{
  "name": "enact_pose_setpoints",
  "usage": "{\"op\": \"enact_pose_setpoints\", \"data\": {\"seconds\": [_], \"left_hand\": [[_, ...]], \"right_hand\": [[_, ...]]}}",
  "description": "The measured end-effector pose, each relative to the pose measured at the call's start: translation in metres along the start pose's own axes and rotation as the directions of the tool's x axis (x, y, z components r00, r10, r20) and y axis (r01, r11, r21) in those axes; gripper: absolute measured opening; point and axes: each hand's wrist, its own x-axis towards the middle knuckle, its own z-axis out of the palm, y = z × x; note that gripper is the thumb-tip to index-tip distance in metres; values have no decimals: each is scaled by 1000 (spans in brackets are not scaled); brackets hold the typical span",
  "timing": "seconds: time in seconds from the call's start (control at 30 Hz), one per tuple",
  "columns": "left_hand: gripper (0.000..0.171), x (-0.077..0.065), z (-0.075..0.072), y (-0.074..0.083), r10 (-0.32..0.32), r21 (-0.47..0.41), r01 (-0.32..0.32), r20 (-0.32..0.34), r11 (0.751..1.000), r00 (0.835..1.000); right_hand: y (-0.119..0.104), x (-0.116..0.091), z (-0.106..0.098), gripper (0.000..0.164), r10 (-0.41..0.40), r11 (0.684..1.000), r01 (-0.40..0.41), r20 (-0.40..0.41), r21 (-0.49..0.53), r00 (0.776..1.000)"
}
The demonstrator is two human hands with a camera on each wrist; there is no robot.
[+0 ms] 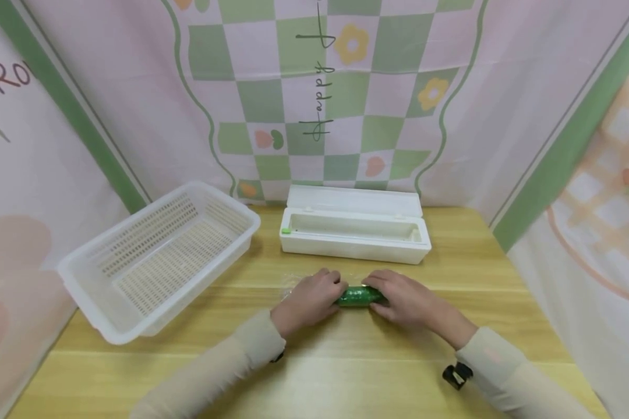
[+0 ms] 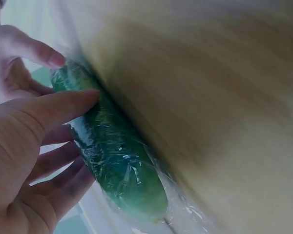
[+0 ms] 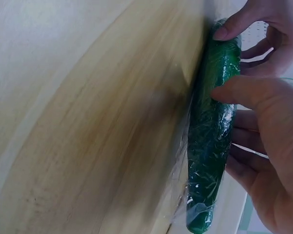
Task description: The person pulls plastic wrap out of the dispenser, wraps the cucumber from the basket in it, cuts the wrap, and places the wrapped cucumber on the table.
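Note:
A green cucumber [image 1: 357, 296] wrapped in clear plastic film lies crosswise on the wooden table in front of the person. The left hand [image 1: 314, 297] grips its left part, thumb on the near side and fingers over the far side. The right hand [image 1: 403, 298] holds the right part in the same way. In the left wrist view, film [image 2: 190, 207] sticks out loosely past one tip of the cucumber [image 2: 122, 156]. The right wrist view shows the other end of the cucumber [image 3: 207, 146], with wrinkled film along its side.
Behind the hands stands a long white box [image 1: 353, 249] with its lid [image 1: 353, 201] raised and a small green piece on its left rim. A white slotted plastic basket [image 1: 162, 314] is at the left of the table [image 1: 335, 372]. Printed cloth [image 1: 304, 87] hangs around the table.

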Motion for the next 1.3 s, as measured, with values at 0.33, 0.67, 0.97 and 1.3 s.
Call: {"op": "enact_pose_setpoints", "data": {"seconds": [0.33, 0.67, 0.97, 1.3], "left_hand": [[11, 11, 1, -10, -15, -116, 22, 67, 993, 998], [40, 14, 8, -11, -20, -52, 23, 61, 998, 998], [20, 20, 8, -13, 1, -63, -1, 6, 998, 1000], [26, 26, 3, -20, -26, -161, 41, 95, 986, 995]], "right_hand": [[2, 6, 6, 54, -76, 993, 63, -133, -101, 988], [7, 17, 9, 46, 5, 1000, -6, -14, -31, 1000], [10, 22, 2, 57, 39, 998, -38, 34, -43, 999], [15, 20, 7, 51, -7, 997, 3, -57, -72, 998]]}}
